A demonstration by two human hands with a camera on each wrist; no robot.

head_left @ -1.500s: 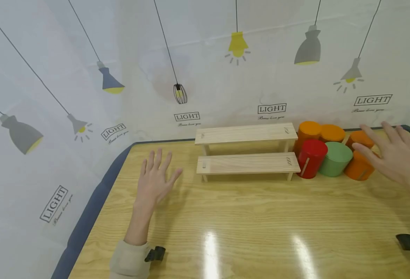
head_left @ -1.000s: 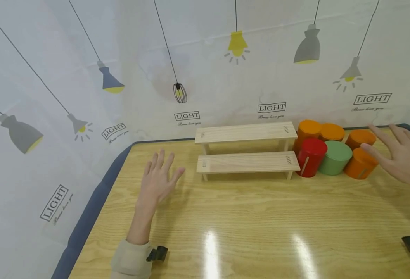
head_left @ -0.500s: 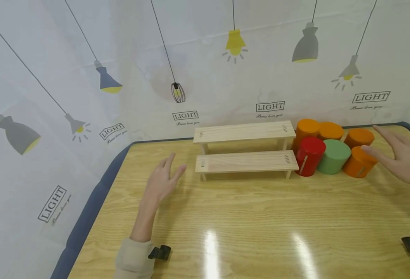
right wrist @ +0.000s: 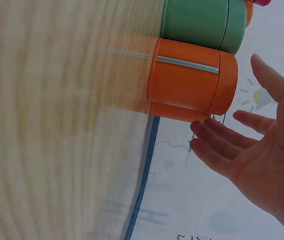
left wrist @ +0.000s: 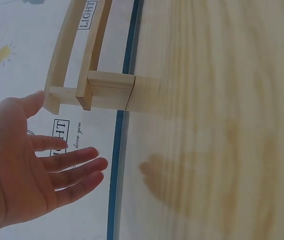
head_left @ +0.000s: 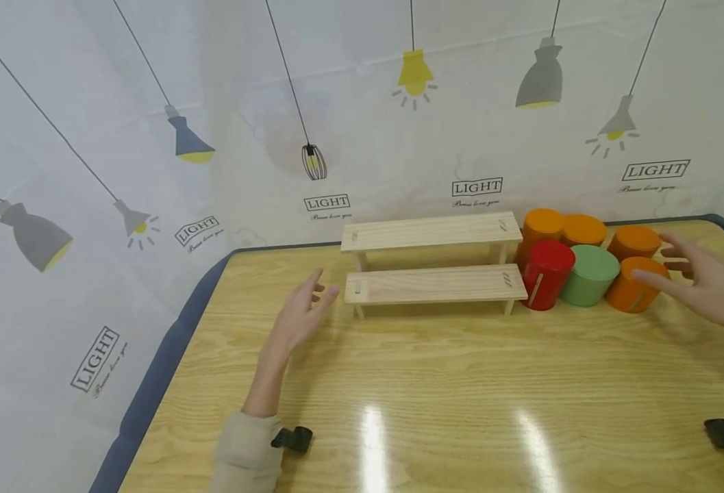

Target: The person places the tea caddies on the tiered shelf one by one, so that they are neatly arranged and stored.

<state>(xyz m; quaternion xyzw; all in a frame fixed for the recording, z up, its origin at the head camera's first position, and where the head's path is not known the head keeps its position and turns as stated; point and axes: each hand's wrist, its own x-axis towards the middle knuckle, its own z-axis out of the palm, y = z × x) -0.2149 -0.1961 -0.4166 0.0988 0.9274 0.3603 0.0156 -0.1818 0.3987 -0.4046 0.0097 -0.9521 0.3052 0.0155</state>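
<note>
My left hand (head_left: 300, 313) is above the table just left of a two-step wooden shelf (head_left: 435, 284), fingers spread and nothing in it; the left wrist view shows its palm beside the shelf's end. My right hand (head_left: 703, 281) hovers at the right side of the front orange canister (head_left: 635, 291), thumb overlapping its lid in the head view. In the right wrist view its fingers (right wrist: 216, 145) reach toward the rear orange canister (head_left: 635, 241), holding nothing. A green canister (head_left: 590, 277) and a red canister (head_left: 548, 277) stand between that orange one and the shelf.
Two more orange canisters, a taller one (head_left: 543, 224) and a shorter one (head_left: 583, 229), stand behind the red and green ones. The wooden table (head_left: 435, 383) has a dark blue padded edge (head_left: 152, 383) at the left. A lamp-printed curtain (head_left: 362, 123) rises behind.
My left hand has moved right, closer to the shelf, turning palm inward. My right hand first drew right, then came in toward the orange canisters with fingers bending. Shelf and canisters stay put.
</note>
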